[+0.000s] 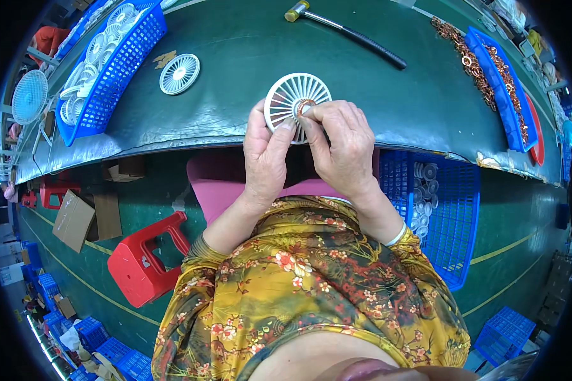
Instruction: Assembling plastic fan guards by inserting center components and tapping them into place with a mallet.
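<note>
Over the table's near edge I hold up a round white slotted plastic fan grille [297, 89]. My left hand [267, 149] is closed on its left rim, the thumb lying across the lower part of its face. My right hand [342, 136] pinches a small copper-coloured ring [304, 105] at the grille's middle. The fingers partly cover the ring, so I cannot tell how far it sits over the hub. Another white grille [179, 74] lies flat on the green table to the left.
A blue basket [117, 76] of white grilles stands at the left, a hammer [346, 33] lies at the back. Copper rings [470, 60] are heaped beside a blue tray [499, 89] at the right. Below are a blue crate [448, 216] and a red stool [140, 270].
</note>
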`<state>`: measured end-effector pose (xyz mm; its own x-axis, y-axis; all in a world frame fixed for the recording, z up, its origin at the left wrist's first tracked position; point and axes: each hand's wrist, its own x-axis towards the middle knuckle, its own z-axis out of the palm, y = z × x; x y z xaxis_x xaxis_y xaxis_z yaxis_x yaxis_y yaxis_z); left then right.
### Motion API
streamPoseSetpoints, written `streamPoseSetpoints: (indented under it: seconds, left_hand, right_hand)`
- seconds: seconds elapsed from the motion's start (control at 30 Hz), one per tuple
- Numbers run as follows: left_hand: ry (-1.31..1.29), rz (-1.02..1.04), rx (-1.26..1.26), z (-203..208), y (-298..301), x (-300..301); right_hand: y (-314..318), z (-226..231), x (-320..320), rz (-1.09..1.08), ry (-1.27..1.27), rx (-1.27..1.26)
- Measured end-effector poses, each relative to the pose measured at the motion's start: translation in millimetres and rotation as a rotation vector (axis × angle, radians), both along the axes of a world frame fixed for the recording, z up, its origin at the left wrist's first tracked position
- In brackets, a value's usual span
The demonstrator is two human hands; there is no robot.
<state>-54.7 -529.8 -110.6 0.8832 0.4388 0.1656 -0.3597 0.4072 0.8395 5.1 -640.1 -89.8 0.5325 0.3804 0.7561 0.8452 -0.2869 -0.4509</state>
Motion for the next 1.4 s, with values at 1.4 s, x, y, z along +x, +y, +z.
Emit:
streamPoseSetpoints:
  seconds: [1.4]
  left_hand:
    - [-0.286,0.178,1.297,16,-2,43]
  right_hand:
    - [-136,5,106,-0.041,0.568,-0.033]
